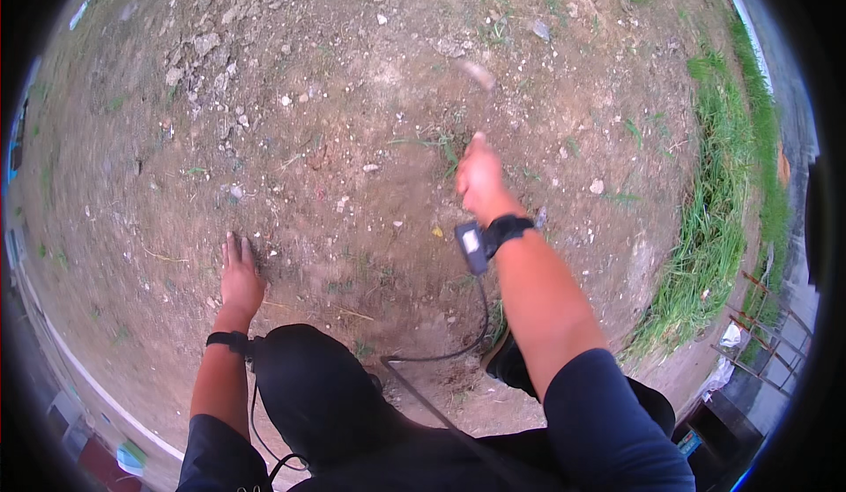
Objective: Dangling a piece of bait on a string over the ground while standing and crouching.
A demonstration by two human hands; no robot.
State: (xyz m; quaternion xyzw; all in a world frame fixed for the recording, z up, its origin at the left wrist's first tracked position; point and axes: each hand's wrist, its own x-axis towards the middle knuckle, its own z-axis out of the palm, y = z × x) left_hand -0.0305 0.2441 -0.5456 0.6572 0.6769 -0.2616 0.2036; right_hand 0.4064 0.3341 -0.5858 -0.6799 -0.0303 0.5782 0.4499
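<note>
My right hand [481,178] is curled in a fist over the bare soil, blurred by motion. It seems to grip a hand tool, possibly a sickle; the handle is hidden in the fist. Beyond the knuckles shows a short, pale, blurred blade [477,74], and its link to the hand is too faint to make out fully. A small tuft of green grass [449,151] grows just left of that hand. On the left, my left hand [242,280] is held palm down with fingers extended at the ground, beside my bent knee, holding nothing.
Dry soil [370,227] with pebbles and sparse weeds spreads before me. A long heap of green grass [707,227] lies to the right. Past it stands a rusty metal frame [767,333] near white plastic [719,376]. A cable [429,360] runs from my right wrist device [472,247] across my lap.
</note>
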